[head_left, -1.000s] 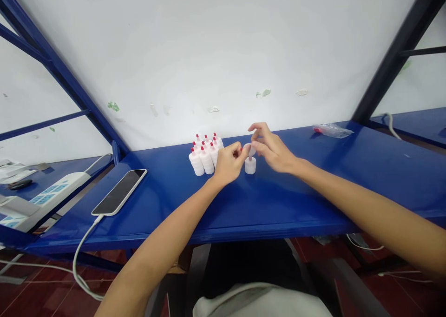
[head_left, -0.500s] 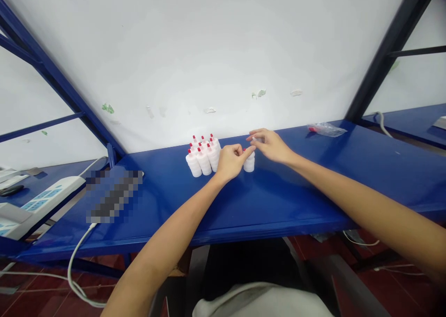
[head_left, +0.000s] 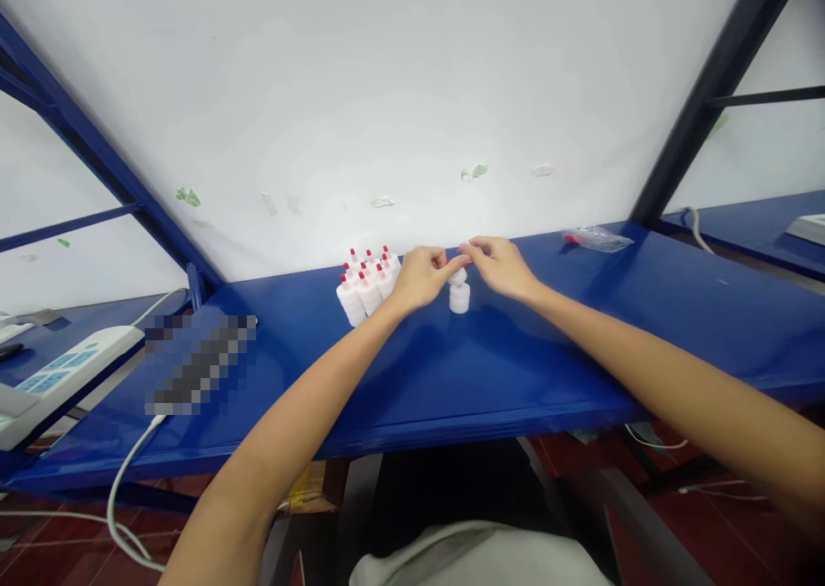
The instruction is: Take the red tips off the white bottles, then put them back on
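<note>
A small white squeeze bottle (head_left: 460,299) stands upright on the blue table below my two hands. Just over its neck sits a tilted white top piece (head_left: 457,276), which my left hand (head_left: 422,278) pinches between thumb and fingers. From the other side, my right hand (head_left: 499,266) reaches in with its fingertips pressed together, meeting the left thumb above the bottle. What lies between the right fingertips is too small to make out. Left of my left hand, several white bottles with red tips (head_left: 367,289) stand in a tight cluster, partly hidden by that hand.
The blue table (head_left: 400,380) runs up to a white wall. A clear plastic bag with something red (head_left: 598,239) lies at the back right. A blurred-out dark device (head_left: 203,364) with a white cable lies at the left, near a white power strip (head_left: 68,380).
My hands have come together above the single bottle. Its top piece now shows tilted over the neck, where a red tip showed before. The view has shifted slightly.
</note>
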The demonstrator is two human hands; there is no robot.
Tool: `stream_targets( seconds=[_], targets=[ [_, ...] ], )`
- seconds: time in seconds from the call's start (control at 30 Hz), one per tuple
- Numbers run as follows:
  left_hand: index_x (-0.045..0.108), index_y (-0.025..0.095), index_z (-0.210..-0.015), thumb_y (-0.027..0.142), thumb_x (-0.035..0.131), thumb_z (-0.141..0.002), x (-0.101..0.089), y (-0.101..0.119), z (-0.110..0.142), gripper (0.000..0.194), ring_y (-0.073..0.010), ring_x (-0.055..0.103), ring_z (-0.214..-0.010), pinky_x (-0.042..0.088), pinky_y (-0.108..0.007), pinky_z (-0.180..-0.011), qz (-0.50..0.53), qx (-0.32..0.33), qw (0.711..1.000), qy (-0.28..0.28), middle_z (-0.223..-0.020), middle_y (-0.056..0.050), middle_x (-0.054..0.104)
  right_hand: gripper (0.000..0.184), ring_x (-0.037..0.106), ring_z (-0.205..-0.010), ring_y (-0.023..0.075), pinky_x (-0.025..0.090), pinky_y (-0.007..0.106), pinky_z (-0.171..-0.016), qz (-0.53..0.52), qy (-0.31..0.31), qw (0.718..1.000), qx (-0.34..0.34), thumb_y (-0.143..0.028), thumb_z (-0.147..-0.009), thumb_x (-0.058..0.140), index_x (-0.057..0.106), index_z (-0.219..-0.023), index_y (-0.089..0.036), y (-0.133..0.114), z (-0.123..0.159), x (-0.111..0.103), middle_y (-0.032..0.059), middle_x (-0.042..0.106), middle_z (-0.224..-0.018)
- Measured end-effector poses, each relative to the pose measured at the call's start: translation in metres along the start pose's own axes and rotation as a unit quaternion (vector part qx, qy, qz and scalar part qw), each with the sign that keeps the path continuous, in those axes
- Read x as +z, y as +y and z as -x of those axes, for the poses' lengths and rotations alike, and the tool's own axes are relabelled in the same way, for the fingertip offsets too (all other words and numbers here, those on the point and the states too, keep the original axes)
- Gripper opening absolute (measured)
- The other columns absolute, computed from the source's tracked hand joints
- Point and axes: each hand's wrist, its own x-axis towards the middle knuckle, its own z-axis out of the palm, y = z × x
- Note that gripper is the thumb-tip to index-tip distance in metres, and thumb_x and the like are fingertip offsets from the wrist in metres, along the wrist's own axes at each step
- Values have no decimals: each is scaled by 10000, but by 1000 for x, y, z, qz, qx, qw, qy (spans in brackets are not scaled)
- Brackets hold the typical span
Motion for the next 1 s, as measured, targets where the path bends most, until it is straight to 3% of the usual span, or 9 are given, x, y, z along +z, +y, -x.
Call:
stream_targets(
  seconds=[0.13, 0.3, 0.4, 0.47, 0.53, 0.6, 0.67, 0.8, 1.0],
  targets=[
    [410, 179, -529, 616, 616, -802, 1, 4, -10, 555, -83, 320, -492, 229, -243, -501, -32, 13, 999, -36, -487, 50, 393, 369, 551, -458, 144, 416, 279, -567, -26, -24, 998, 54, -447, -912, 461, 638, -751, -167, 0, 1, -1, -9, 570, -517],
    [431, 181, -490, 619, 660, -764, -2, 5, -15, 565, -91, 340, -467, 238, -257, -492, -79, -1, 993, -87, -447, 42, 408, 265, 619, -445, 155, 458, 278, -476, -158, -117, 969, 149, -381, -902, 503, 616, -819, -156, 5, 4, 10, 61, 671, -725],
    [426, 182, -493, 646, 648, -765, -7, 8, -7, 582, -87, 314, -470, 237, -256, -488, -56, -6, 997, -59, -453, 49, 375, 277, 643, -503, 185, 483, 307, -494, -217, -172, 944, 182, -386, -918, 475, 612, -935, -146, 6, 4, 16, 99, 682, -788],
    [405, 183, -510, 658, 594, -808, -9, 11, 1, 591, -86, 312, -476, 239, -255, -487, -17, -8, 1000, 10, -466, 51, 355, 306, 646, -590, 200, 500, 337, -580, -167, -158, 965, 130, -399, -931, 443, 621, -901, -152, 4, 5, 15, 101, 674, -809],
    [386, 185, -525, 657, 517, -865, -10, 14, 11, 596, -88, 339, -480, 254, -258, -489, 22, -1, 996, 91, -476, 45, 364, 323, 641, -772, 225, 493, 370, -739, -74, -89, 993, 14, -395, -933, 436, 624, -801, -167, -1, 6, 10, 102, 655, -874],
    [393, 185, -525, 650, 433, -914, -8, 16, 19, 608, -92, 378, -478, 284, -264, -495, 55, 13, 987, 152, -481, 31, 403, 344, 594, -915, 234, 435, 387, -876, -11, -14, 995, -99, -370, -945, 416, 607, -730, -182, -11, 11, 3, 93, 632, -920],
    [412, 184, -514, 646, 371, -941, -4, 17, 27, 630, -95, 407, -472, 311, -269, -502, 83, 29, 980, 181, -480, 19, 437, 372, 569, -868, 210, 409, 372, -874, -23, 17, 988, -155, -362, -973, 368, 577, -716, -192, -25, 19, -2, 69, 615, -853],
    [412, 191, -498, 652, 345, -949, 4, 19, 36, 648, -98, 428, -463, 330, -273, -501, 118, 54, 971, 200, -470, 14, 446, 395, 477, -570, 132, 391, 283, -618, -188, -95, 964, -161, -459, -996, 370, 516, -739, -197, -48, 38, 3, -6, 535, -631],
    [391, 203, -515, 585, 304, -991, 3, 24, 39, 616, -103, 422, -472, 327, -288, -513, 120, 87, 952, 269, -484, 14, 427, 477, 366, -520, 91, 286, 252, -520, -257, -175, 938, -155, -543, -946, 480, 546, -659, -168, -51, 42, 11, -42, 421, -560]
  ],
)
